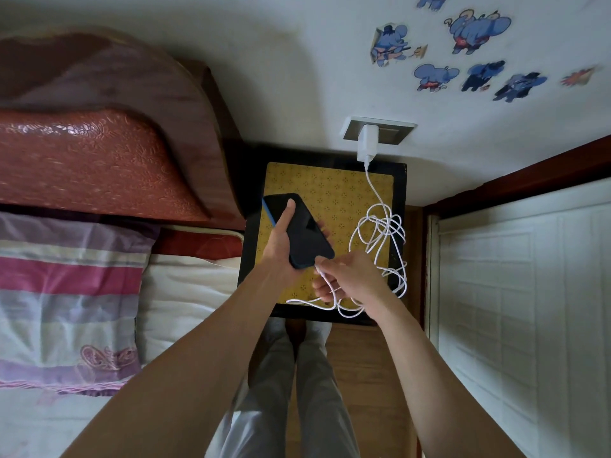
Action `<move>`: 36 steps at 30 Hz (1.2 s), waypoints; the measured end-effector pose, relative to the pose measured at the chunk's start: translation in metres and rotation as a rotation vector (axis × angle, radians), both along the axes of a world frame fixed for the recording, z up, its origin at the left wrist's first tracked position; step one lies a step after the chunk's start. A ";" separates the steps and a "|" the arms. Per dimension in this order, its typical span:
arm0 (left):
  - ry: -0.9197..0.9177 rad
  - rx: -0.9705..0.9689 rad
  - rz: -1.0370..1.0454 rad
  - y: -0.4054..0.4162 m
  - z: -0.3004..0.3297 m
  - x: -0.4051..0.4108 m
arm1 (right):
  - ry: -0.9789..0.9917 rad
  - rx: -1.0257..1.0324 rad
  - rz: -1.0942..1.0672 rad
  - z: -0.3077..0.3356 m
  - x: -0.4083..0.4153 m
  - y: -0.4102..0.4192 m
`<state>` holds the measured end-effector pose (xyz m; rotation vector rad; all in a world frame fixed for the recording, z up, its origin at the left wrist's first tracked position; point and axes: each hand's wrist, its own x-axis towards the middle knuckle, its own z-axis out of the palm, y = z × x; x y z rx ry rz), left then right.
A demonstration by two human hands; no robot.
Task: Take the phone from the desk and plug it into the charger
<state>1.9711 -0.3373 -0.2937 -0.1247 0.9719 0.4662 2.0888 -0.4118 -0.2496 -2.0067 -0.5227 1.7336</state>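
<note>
My left hand [281, 241] holds a dark phone [305, 233] with a blue edge above the small bedside table [330, 193], thumb on its screen. My right hand [344, 276] pinches the plug end of a white charging cable [380, 233] right at the phone's lower edge. I cannot tell whether the plug is in the port. The cable lies in loose loops over the table's right side and runs up to a white charger [366, 143] plugged into a grey wall socket [393, 128].
A bed with a striped pillow [69, 292] and a red headboard [92, 160] stands to the left. A white door [522, 309] is on the right. Cartoon stickers [463, 54] are on the wall. My legs stand on a wooden floor.
</note>
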 end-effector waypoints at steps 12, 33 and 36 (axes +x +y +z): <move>0.088 -0.096 -0.085 0.002 -0.036 0.006 | -0.279 0.191 0.260 -0.056 -0.006 0.059; 1.056 0.950 -0.858 0.011 0.028 -0.035 | -0.997 0.206 0.627 -0.055 -0.028 0.025; 1.103 1.049 -0.966 -0.012 0.074 -0.043 | -0.974 0.268 0.627 -0.004 -0.014 0.006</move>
